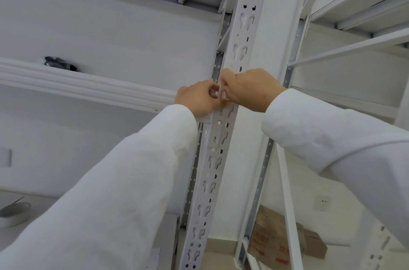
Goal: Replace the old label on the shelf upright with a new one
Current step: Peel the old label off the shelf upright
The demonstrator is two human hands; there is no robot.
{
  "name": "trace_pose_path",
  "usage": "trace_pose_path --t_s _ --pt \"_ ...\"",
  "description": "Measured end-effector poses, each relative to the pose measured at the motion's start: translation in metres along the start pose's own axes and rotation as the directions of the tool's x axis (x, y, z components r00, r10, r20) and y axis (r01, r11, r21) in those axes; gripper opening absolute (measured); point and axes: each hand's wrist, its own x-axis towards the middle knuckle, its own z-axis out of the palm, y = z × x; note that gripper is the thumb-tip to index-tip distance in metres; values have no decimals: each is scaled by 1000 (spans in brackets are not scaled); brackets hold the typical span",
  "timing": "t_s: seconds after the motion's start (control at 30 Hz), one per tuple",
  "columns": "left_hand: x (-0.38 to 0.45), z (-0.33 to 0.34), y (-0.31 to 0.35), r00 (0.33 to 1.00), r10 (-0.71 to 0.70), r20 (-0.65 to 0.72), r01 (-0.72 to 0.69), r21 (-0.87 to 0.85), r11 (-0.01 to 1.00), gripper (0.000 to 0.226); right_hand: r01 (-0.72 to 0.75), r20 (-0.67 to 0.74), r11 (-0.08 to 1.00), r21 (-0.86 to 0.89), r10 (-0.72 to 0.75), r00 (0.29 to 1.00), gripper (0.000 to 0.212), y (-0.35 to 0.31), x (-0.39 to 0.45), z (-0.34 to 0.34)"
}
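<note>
Label [223,95] with red print, unreadable, pinched between both hands [200,99] [250,90] against white slotted shelf upright [238,48]

One head-worn view looks forward and upward along the shelf upright [240,33], close behind the fingers [223,80].

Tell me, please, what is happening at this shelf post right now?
A person in white sleeves has both hands up at the perforated white upright of a metal shelf rack. The left hand and right hand meet at the post, pinching a small label with a red mark that shows between the fingers. Whether it is being peeled off or pressed on cannot be told. A roll of tape lies on the lower shelf at left.
</note>
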Motion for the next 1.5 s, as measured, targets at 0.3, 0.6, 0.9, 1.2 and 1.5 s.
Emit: trace_pose_path --t_s 0.3,0.6,0.9,1.2,1.5 --pt "-2 -1 1 1000 -23 13 23 19 1000 45 -92 78 980 179 79 994 25 4 -4 -1" --pt "-1 0 1 1000 -19 -2 19 22 1000 41 -11 136 1000 -25 14 991 29 -5 0 -3" --pt "1 0 0 1000 -9 10 9 0 1000 41 -125 139 976 178 101 985 26 0 -2 -5" --pt "0 0 -1 1000 -12 1 12 4 1000 44 -168 117 940 298 138 983 18 2 -5 -3" --pt "1 1 -1 1000 -9 -10 9 11 1000 43 -79 178 993 87 63 982 27 -4 1 -6"
